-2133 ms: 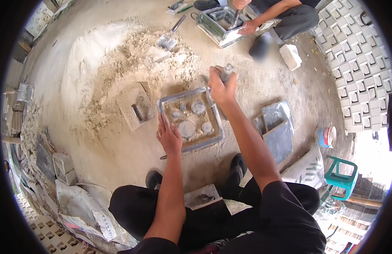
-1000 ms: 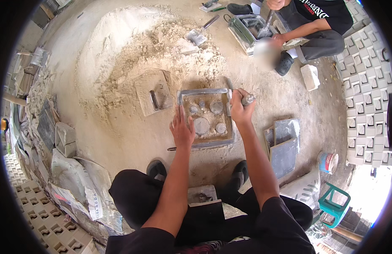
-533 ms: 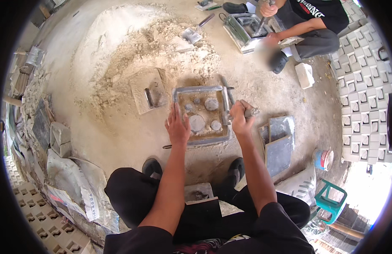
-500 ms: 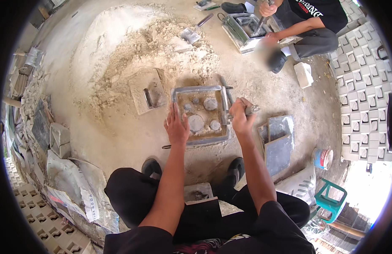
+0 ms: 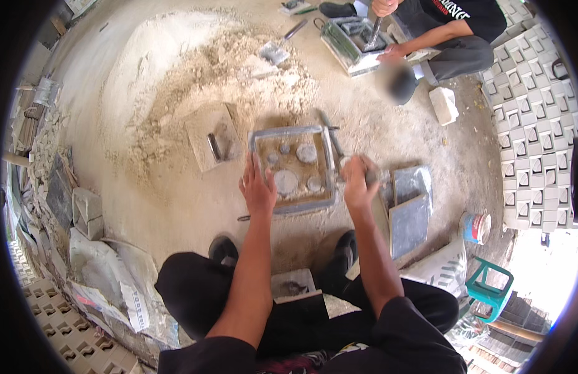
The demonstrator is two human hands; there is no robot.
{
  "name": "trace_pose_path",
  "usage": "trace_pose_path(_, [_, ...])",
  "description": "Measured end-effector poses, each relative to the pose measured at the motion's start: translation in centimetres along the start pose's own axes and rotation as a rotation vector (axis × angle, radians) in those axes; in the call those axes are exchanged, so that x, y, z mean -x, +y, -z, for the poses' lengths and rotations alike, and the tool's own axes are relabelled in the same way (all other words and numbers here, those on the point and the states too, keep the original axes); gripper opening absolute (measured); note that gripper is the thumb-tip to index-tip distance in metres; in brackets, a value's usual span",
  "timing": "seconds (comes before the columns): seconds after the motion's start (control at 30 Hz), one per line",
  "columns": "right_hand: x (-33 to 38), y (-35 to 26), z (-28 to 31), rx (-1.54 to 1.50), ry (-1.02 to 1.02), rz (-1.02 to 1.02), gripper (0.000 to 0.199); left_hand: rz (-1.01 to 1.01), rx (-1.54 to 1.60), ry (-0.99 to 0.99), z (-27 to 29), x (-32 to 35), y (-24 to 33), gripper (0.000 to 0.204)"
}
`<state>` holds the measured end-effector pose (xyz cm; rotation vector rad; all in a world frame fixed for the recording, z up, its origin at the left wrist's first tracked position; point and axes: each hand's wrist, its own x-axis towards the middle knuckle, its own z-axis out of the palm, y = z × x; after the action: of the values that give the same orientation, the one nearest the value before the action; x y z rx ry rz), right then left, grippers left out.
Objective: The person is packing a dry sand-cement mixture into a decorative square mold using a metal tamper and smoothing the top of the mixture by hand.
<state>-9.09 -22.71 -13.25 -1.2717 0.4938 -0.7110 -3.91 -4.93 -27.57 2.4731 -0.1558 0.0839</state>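
Note:
In front of me on the floor is a square grey metal mould frame [image 5: 290,207], with sandy material and several round grey discs [image 5: 287,182] inside. My left hand [image 5: 259,190] lies along its left side, fingers stretched out on the rim and nothing in the grasp. Just off the right side, my right hand [image 5: 359,181] is closed around the grip of a grey tool [image 5: 371,177], one end sticking out to the right. Motion blurs the tool, so its kind is unclear. A slim grey bar [image 5: 332,132] lies by the frame's upper right corner.
Left of the frame lies a flat board [image 5: 201,140] with a metal handle. Beyond is a sandy heap [image 5: 195,75] with a trowel [image 5: 274,52]. Grey plates [image 5: 408,224] lie at right, near a bucket [image 5: 475,228] and green stool [image 5: 490,290]. A co-worker's hand [image 5: 393,52] works at another mould [image 5: 348,53].
My right hand and its tool have shifted slightly right and nearer me, away from the frame's side. My left hand stays on the rim. The whole view has shifted a little.

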Motion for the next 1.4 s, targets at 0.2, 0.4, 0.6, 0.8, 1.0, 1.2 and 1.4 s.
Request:
trace_pose_path(0.2, [0.6, -0.9, -0.4, 0.253, -0.157, 0.052, 0.032, 0.0, -0.034, -0.015, 0.1, 0.0, 0.5, 0.058])
trace_pose_path(0.4, [-3.0, -0.1, -2.3, 0.206, -0.026, -0.058, 0.033, -0.009, -0.061, -0.03, 0.1, 0.1, 0.8, 0.055])
trace_pose_path(0.6, [-4.6, 1.0, -2.2, 0.19, -0.117, 0.065, 0.034, -0.024, -0.014, -0.015, -0.2, 0.2, 0.4, 0.058])
trace_pose_path(0.8, [-6.1, 0.8, -2.5, 0.327, -0.138, 0.103, 0.031, -0.035, -0.069, -0.016, 0.3, 0.2, 1.2, 0.055])
trace_pose_path(1.0, [-8.3, 2.5, -3.3, 0.153, -0.112, 0.073, 0.028, -0.04, -0.037, -0.021, 0.4, 0.1, 1.1, 0.056])
trace_pose_path(1.2, [-9.2, 0.6, -6.2, 0.186, -0.121, 0.069, 0.03, -0.002, -0.074, -0.033, 0.5, -0.2, 0.5, 0.055])
trace_pose_path(1.4, [-9.5, 0.4, -6.7, 0.19, -0.04, 0.092, 0.03, 0.002, -0.056, -0.029, 0.3, -0.1, 0.1, 0.059])
